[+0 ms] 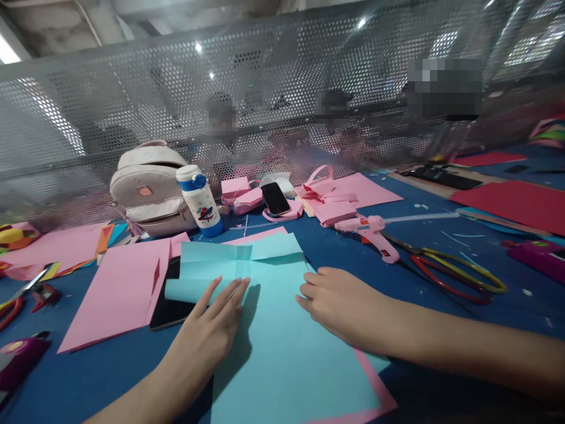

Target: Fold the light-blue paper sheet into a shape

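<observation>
A large sheet of light blue paper (282, 353) lies in front of me over pink paper (375, 383); creases run across its far end. My left hand (216, 330) rests with fingers stretched out beside a folded blue strip (189, 290), the fingertips touching the paper. On the sheet's right edge, my right hand (339, 300) has its fingers bent together against the blue paper; the thumb is hidden. Under the left end of the blue strip sits a dark flat tablet-like object (170, 315), partly covered by a folded pink sheet (119, 288).
Behind the paper stand a pale backpack (150, 188), a white-and-blue bottle (200, 203) and a phone (276, 198) among pink paper pieces. A pink glue gun (371, 232) and large scissors (454, 274) lie to the right. A perforated metal screen (273, 76) rises at the back.
</observation>
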Available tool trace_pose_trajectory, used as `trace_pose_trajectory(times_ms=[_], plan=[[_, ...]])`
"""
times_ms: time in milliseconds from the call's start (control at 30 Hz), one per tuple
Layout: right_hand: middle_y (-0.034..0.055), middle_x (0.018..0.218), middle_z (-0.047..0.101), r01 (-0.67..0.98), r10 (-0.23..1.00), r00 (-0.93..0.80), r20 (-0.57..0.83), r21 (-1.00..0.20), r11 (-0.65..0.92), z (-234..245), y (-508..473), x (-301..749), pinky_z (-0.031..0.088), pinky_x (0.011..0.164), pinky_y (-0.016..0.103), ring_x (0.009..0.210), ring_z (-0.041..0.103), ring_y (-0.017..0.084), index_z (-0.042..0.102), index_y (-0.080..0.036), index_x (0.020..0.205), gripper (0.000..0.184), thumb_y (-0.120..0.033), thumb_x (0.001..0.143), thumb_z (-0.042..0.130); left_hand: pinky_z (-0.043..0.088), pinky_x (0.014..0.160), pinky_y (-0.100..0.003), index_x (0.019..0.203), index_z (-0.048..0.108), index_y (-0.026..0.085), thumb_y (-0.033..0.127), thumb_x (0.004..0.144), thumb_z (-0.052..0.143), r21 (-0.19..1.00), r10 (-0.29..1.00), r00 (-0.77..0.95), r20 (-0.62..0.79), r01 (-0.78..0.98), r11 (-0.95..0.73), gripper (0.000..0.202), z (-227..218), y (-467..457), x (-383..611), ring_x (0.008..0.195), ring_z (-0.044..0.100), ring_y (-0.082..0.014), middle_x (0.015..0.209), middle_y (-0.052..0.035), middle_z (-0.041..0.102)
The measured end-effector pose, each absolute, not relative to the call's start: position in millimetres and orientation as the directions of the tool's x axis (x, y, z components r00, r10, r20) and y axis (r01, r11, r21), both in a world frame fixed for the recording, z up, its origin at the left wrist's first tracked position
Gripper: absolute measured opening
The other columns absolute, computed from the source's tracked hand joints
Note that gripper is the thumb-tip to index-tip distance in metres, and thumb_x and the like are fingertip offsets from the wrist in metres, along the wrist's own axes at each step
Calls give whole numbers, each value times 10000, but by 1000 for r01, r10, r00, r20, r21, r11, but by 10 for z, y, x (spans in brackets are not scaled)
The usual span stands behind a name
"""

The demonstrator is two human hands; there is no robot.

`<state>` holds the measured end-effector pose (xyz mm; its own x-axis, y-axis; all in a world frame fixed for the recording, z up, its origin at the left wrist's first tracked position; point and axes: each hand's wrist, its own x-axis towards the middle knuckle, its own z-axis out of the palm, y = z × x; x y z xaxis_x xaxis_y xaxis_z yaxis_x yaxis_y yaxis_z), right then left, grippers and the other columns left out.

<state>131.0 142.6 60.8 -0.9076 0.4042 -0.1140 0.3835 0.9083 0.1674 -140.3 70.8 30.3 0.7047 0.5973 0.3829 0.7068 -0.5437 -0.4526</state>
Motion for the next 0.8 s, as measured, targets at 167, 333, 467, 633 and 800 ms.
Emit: trace_pose_trajectory(times_ms=[167, 333, 467, 633, 800], plan=[[60, 747, 644, 437, 474, -858, -198, 206, 876, 569, 1400, 1473, 154, 552, 358, 743, 534, 217, 644, -177, 667, 188, 9, 689, 651, 127, 1222, -448, 960, 711, 144, 113, 961, 423, -441, 610, 699, 372, 712, -547, 290, 284, 675, -1455, 1321, 484, -221, 1418, -112, 547], [64, 762, 656, 504, 531, -840, -113, 202, 840, 732, 1409, 1536, 235, 561, 349, 737, 559, 212, 661, -177, 733, 158, -164, 878, 601, 225, 1173, -515, 908, 711, 173, 87, 888, 504, -287, 646, 677, 353, 735, -614, 225, 373, 757, -1493, 1335, 460, -276, 1443, -140, 510], [82, 953, 666, 590, 574, -806, 145, 126, 797, 798, 1466, 1411, 374, 676, 327, 876, 579, 227, 658, -175, 885, 151, -297, 935, 584, 337, 1086, -502, 1223, 605, 181, 82, 876, 545, -133, 760, 584, 286, 810, -572, 366, 626, 936, -1468, 1263, 511, -288, 1404, -138, 539], [96, 1130, 644, 549, 539, -816, 209, -9, 836, 653, 1535, 1206, 452, 821, 354, 1033, 578, 249, 584, -166, 1165, 347, -307, 865, 686, 410, 706, -329, 996, 644, 177, 218, 855, 615, 200, 934, 357, -19, 917, -347, 149, 802, 1109, -1458, 836, 613, -245, 890, -50, 683], [85, 1163, 629, 547, 522, -790, 321, -15, 837, 633, 1580, 1178, 446, 877, 383, 1067, 552, 249, 588, -180, 1148, 268, -185, 883, 628, 265, 572, -269, 624, 472, 181, 284, 829, 567, 381, 908, 401, -124, 864, -329, 249, 759, 1157, -1542, 605, 424, -133, 619, 35, 461]])
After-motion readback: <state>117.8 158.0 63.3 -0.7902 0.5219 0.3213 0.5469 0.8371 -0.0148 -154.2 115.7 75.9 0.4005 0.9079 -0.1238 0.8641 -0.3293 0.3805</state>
